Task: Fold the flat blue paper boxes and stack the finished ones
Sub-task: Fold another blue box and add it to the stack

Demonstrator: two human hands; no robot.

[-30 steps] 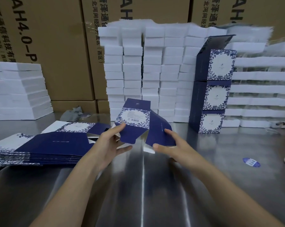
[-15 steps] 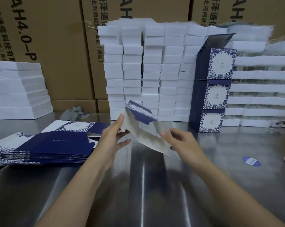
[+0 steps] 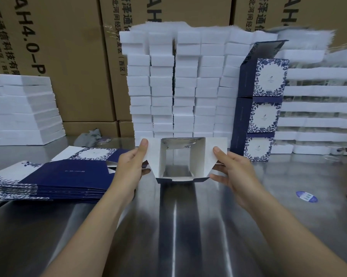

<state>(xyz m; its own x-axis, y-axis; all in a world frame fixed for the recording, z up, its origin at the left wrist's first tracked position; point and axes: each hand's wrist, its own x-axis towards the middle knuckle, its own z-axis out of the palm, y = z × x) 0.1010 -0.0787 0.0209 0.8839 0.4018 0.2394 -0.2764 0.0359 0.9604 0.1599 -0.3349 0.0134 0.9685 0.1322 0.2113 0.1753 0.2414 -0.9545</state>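
Box in work [image 3: 155, 158]: opened into a square tube, open end facing me, white inside showing, blue outside. It sits centre of the tabletop [image 3: 188, 226], lower edge low over the steel; I cannot tell whether it touches.

Left hand [image 3: 128, 170]: grip pinches the left side flap, thumb on the white face, fingers behind. Right hand [image 3: 234, 172]: same grip on the right flap.

Flat blanks [image 3: 64, 176] piled just left of the left hand. Finished stack [image 3: 262, 108], three boxes high, stands to the right rear, top lid ajar.

Tabletop is brushed steel, reflective. An oval sticker [image 3: 306, 196] lies at right, a grey rag [image 3: 89, 135] at rear left. White foam blocks [image 3: 178, 86] are stacked behind, with cardboard cartons [image 3: 68, 47] along the wall.

Against half a second ago: the blank was tilted and half flat between my hands; now it is squared open and lower. The stack and pile are unchanged.
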